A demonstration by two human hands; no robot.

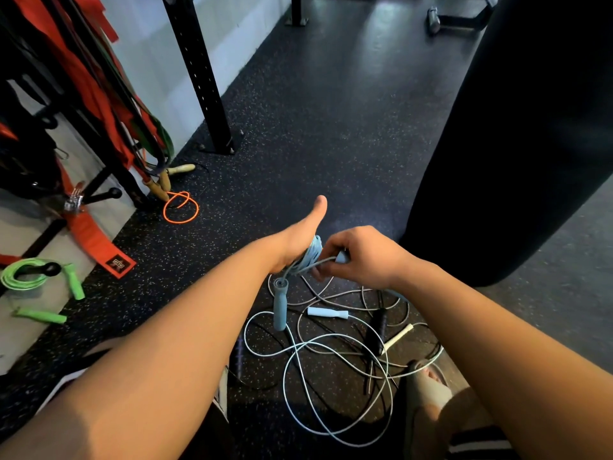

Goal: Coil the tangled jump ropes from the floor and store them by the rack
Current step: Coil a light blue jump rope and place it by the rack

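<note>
A light blue jump rope coil is wound round my left hand, whose thumb points up. One blue handle hangs below that hand. My right hand pinches the rope's other blue handle against the coil. Beneath my hands a tangle of pale and black ropes lies on the floor, with a white handle, a black handle and another white handle among them. A coiled green jump rope hangs on a peg of the rack at the left.
A black heavy bag hangs close on the right. A black upright post is bolted to the floor ahead left. An orange rope with wooden handles lies by the rack, under red and green bands. My foot is at the tangle's right edge.
</note>
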